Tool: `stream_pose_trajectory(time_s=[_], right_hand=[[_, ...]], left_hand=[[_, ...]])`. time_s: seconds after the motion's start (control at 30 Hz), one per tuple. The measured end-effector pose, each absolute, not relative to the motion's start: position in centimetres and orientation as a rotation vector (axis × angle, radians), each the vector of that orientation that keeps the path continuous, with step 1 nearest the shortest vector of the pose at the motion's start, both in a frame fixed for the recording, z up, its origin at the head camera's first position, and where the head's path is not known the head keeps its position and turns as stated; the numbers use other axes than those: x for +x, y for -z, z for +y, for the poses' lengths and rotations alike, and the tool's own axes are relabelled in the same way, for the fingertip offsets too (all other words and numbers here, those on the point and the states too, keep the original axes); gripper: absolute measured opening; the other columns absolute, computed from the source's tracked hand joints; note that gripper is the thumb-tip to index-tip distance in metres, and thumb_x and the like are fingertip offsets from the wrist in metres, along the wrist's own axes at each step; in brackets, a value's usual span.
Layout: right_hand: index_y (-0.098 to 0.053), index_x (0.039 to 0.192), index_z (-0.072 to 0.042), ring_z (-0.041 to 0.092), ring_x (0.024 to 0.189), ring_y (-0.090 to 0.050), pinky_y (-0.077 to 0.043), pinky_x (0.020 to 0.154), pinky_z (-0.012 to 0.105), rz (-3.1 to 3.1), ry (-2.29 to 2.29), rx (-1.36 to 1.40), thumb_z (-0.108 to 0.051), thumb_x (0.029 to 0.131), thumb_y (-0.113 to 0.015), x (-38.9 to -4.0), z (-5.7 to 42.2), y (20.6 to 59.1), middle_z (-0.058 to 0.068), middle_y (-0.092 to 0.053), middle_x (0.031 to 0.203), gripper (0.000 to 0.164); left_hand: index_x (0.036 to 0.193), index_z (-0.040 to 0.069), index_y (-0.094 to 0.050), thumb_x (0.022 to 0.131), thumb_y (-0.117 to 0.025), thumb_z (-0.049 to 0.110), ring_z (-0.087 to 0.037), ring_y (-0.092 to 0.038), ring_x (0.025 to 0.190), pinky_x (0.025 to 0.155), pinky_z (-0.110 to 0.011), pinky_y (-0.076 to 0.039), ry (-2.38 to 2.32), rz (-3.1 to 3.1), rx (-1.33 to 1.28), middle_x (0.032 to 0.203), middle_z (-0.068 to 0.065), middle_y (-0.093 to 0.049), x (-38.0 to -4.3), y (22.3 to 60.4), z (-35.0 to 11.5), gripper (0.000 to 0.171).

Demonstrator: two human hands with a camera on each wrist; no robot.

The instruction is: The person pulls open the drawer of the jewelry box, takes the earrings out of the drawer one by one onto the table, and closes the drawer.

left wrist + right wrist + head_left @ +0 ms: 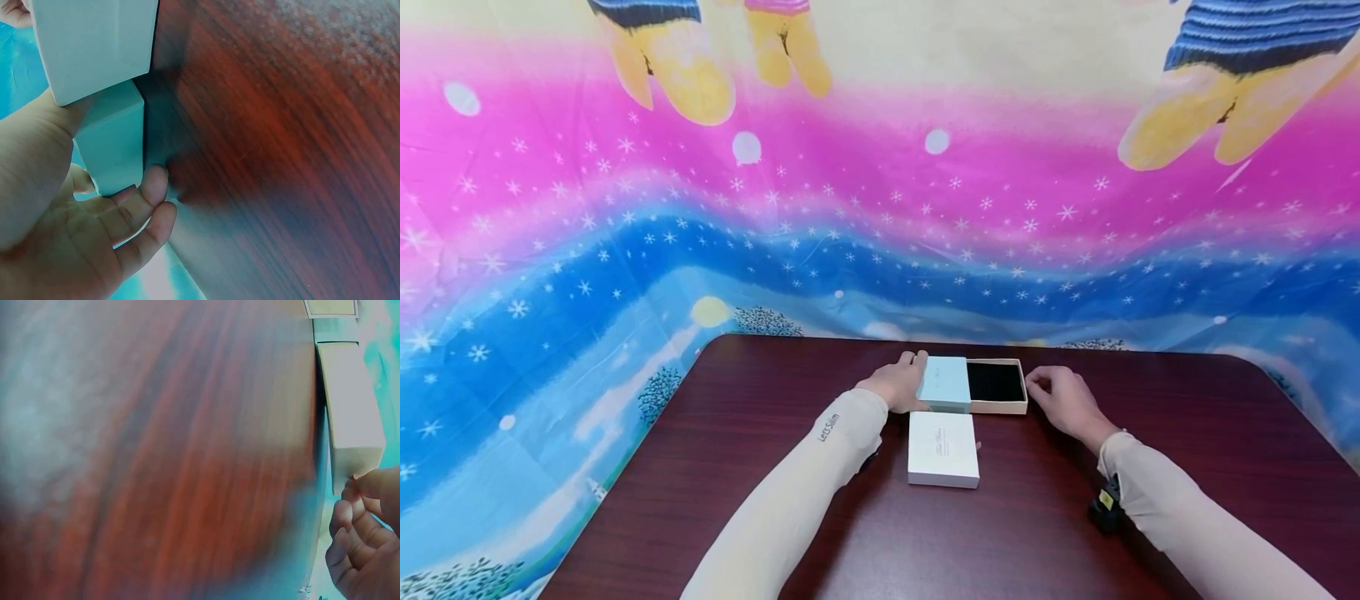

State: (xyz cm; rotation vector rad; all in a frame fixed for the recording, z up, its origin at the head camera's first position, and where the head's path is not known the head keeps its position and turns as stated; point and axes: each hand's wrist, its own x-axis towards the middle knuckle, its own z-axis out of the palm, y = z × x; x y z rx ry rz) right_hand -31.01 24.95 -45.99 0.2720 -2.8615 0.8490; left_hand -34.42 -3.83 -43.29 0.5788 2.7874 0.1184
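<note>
In the head view my left hand (897,382) grips the left end of a light-blue box sleeve (943,379), thumb on the near side and fingers toward the far side. A shallow cream drawer with a black lining (996,382) sticks out of the sleeve's right end. At the drawer's outer end is my right hand (1066,402); in the right wrist view its thumb and forefinger meet right at the end wall of the drawer (353,400), the other fingers curled. A closed white box (943,450) with small print lies just in front of the sleeve.
The boxes stand on a dark red-brown wooden table (1022,525), toward its far edge. Behind it hangs a pink and blue cloth (880,200) printed with snowflakes. A black wrist camera (1105,505) is strapped at the right sleeve cuff.
</note>
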Motion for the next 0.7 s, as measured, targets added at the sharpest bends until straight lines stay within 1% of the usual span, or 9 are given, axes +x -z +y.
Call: stream_pose_trajectory(time_s=[0.13,0.3,0.5,0.7], right_hand=[[-0.074,0.105,-0.004,0.021,0.083,-0.062,-0.052,0.078,0.042,-2.859,-0.866,0.298,-0.011,0.102,-0.058,-30.77,25.02,46.12,0.015,-0.074,0.104,0.018],[-0.075,0.106,-0.004,0.028,0.093,-0.067,-0.054,0.083,0.049,-2.840,-0.878,0.340,-0.010,0.101,-0.060,-30.63,25.08,46.31,0.016,-0.075,0.106,0.017],[-0.075,0.110,-0.003,0.031,0.099,-0.067,-0.054,0.087,0.051,-2.842,-0.875,0.353,-0.011,0.101,-0.060,-30.58,25.31,46.28,0.017,-0.075,0.109,0.019],[-0.075,0.111,-0.003,0.032,0.101,-0.067,-0.054,0.087,0.052,-2.843,-0.883,0.383,-0.010,0.101,-0.059,-30.64,25.54,46.16,0.018,-0.075,0.111,0.020]], left_hand=[[0.164,0.012,-0.005,0.095,-0.068,0.047,-0.023,-0.066,0.110,0.093,-0.034,-0.054,-0.107,2.786,0.581,0.168,-0.013,-0.020,-34.29,43.22,-3.83,0.100],[0.164,0.013,-0.004,0.095,-0.067,0.048,-0.022,-0.066,0.112,0.095,-0.033,-0.054,-0.092,2.784,0.567,0.169,-0.012,-0.018,-34.18,43.26,-3.80,0.100],[0.164,0.013,-0.005,0.095,-0.068,0.048,-0.023,-0.065,0.115,0.096,-0.034,-0.053,-0.101,2.786,0.561,0.169,-0.011,-0.018,-34.28,43.40,-3.74,0.100],[0.164,0.013,-0.004,0.095,-0.067,0.047,-0.024,-0.066,0.111,0.096,-0.035,-0.054,-0.115,2.781,0.564,0.169,-0.012,-0.017,-34.29,43.26,-3.77,0.100]])
